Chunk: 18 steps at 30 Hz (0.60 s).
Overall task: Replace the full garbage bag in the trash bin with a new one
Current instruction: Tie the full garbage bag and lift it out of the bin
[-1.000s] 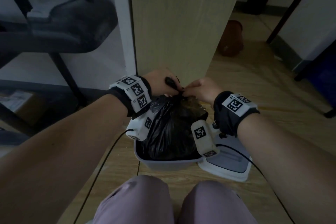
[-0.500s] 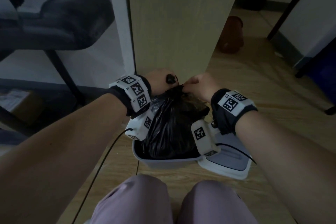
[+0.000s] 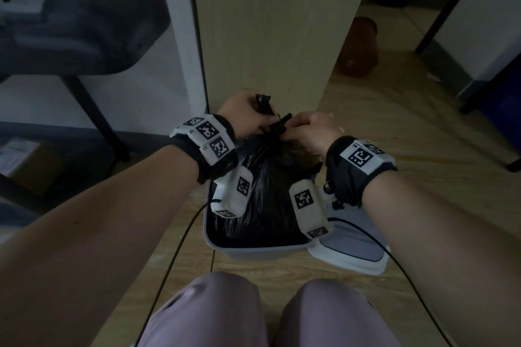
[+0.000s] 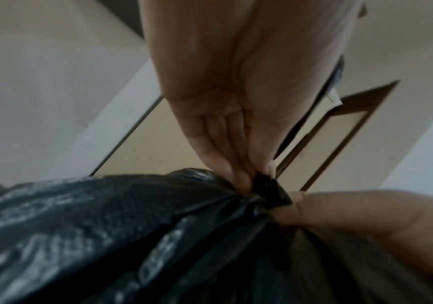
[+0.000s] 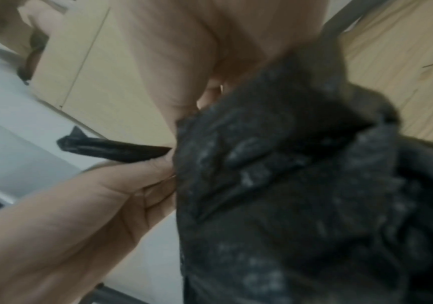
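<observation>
A full black garbage bag point(image 3: 262, 186) sits in the grey trash bin point(image 3: 253, 251) on the floor before my knees. Its top is gathered into a knot point(image 4: 267, 185). My left hand point(image 3: 258, 118) grips one twisted end point(image 3: 262, 103) of the bag, which sticks up past the knuckles. My right hand point(image 3: 291, 132) pinches the other twisted end point(image 3: 282, 124) right at the knot. In the right wrist view the left hand point(image 5: 85, 201) holds a black strand point(image 5: 111, 148) beside the bag point(image 5: 288, 185). In the left wrist view the left fingers point(image 4: 236, 172) pinch the neck.
The bin's grey-and-white lid point(image 3: 353, 251) lies on the floor to the right of the bin. A wooden cabinet panel point(image 3: 270, 36) stands just behind. A dark chair point(image 3: 79, 31) and a cardboard box point(image 3: 22, 160) are at left, a brown jar point(image 3: 358, 48) at back right.
Both hands stay at the bag's neck. The left hand's twisted end now stands higher, and a second end shows by the right hand's fingers.
</observation>
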Each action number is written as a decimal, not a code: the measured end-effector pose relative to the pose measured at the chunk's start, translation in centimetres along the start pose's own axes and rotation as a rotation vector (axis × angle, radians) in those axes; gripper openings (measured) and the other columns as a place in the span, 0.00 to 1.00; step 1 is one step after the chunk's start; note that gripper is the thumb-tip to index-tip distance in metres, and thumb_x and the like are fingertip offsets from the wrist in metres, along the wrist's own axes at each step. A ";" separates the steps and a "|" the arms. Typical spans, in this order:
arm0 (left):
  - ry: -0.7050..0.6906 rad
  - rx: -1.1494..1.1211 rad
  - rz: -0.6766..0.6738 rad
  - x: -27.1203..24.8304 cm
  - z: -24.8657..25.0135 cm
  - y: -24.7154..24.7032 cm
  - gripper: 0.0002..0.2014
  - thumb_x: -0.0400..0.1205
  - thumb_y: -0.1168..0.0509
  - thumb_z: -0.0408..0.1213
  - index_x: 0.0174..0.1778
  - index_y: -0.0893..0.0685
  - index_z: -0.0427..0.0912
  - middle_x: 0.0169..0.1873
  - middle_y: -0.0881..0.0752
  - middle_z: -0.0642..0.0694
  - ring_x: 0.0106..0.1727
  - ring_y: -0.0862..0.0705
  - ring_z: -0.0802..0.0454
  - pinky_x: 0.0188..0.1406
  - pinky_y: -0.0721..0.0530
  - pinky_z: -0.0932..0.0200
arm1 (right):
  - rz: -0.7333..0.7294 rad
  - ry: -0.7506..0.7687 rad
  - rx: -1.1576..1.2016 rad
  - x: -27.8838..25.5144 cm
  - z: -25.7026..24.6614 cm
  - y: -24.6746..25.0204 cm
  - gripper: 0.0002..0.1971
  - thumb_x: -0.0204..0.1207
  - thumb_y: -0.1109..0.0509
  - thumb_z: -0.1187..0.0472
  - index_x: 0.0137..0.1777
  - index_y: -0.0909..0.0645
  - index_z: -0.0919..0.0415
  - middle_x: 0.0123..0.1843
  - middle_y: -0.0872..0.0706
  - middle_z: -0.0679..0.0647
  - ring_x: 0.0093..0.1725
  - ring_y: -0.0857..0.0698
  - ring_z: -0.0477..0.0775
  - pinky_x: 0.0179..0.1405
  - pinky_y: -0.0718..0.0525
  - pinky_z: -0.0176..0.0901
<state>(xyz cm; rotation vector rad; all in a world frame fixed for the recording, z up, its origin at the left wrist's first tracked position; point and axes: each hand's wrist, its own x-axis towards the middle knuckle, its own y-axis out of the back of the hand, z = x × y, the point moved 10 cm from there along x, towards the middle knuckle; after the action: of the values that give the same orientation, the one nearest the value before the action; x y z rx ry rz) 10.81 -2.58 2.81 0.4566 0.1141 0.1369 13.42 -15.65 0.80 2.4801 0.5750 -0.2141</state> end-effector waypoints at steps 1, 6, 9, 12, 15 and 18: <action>0.013 -0.056 -0.010 0.0 -0.1 0.0 0.08 0.77 0.30 0.30 0.34 0.18 0.44 0.32 0.16 0.49 0.35 0.16 0.56 0.38 0.15 0.64 | 0.000 0.001 0.015 0.0 0.0 0.0 0.06 0.69 0.25 0.67 0.44 0.16 0.57 0.35 0.18 0.47 0.38 0.19 0.48 0.33 0.23 0.31; 0.058 -0.269 -0.042 -0.3 -0.3 -0.3 0.10 0.77 0.32 0.24 0.34 0.18 0.41 0.34 0.16 0.46 0.38 0.16 0.55 0.39 0.12 0.66 | 0.013 -0.005 0.071 0.3 0.0 0.0 0.10 0.67 0.26 0.70 0.36 0.19 0.54 0.37 0.16 0.51 0.36 0.20 0.48 0.32 0.25 0.36; 0.091 -0.341 -0.072 -0.5 -0.4 -0.7 0.10 0.79 0.35 0.22 0.35 0.18 0.40 0.35 0.17 0.45 0.38 0.17 0.56 0.34 0.13 0.71 | 0.002 -0.006 0.123 0.3 -0.3 -0.3 0.10 0.66 0.25 0.70 0.42 0.18 0.55 0.43 0.13 0.55 0.40 0.17 0.51 0.35 0.21 0.36; 0.121 -0.346 -0.112 -0.7 -0.4 -1.1 0.11 0.80 0.37 0.21 0.38 0.18 0.41 0.40 0.17 0.47 0.42 0.17 0.55 0.44 0.14 0.65 | 0.025 -0.007 0.115 0.3 -0.5 0.0 0.16 0.67 0.25 0.68 0.52 0.19 0.53 0.44 0.13 0.53 0.40 0.14 0.50 0.38 0.17 0.38; 0.157 -0.394 -0.121 -0.8 -0.5 -1.2 0.11 0.79 0.38 0.20 0.39 0.19 0.41 0.42 0.17 0.48 0.43 0.18 0.55 0.49 0.16 0.64 | 0.069 -0.002 0.088 0.3 -0.7 0.8 0.18 0.65 0.24 0.66 0.52 0.19 0.47 0.49 0.12 0.53 0.48 0.13 0.54 0.52 0.14 0.47; 0.161 -0.486 -0.084 -0.9 -0.4 -0.6 0.12 0.78 0.38 0.18 0.36 0.18 0.39 0.37 0.17 0.45 0.40 0.17 0.55 0.39 0.13 0.69 | 0.054 0.016 0.151 0.1 -1.1 0.7 0.14 0.67 0.26 0.71 0.41 0.18 0.49 0.42 0.13 0.50 0.45 0.14 0.52 0.46 0.15 0.44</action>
<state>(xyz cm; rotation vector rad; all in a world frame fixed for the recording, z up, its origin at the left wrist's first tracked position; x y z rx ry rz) 9.90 -3.10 2.24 -0.0449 0.2504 0.1141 13.86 -15.44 2.04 2.6418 0.5144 -0.2246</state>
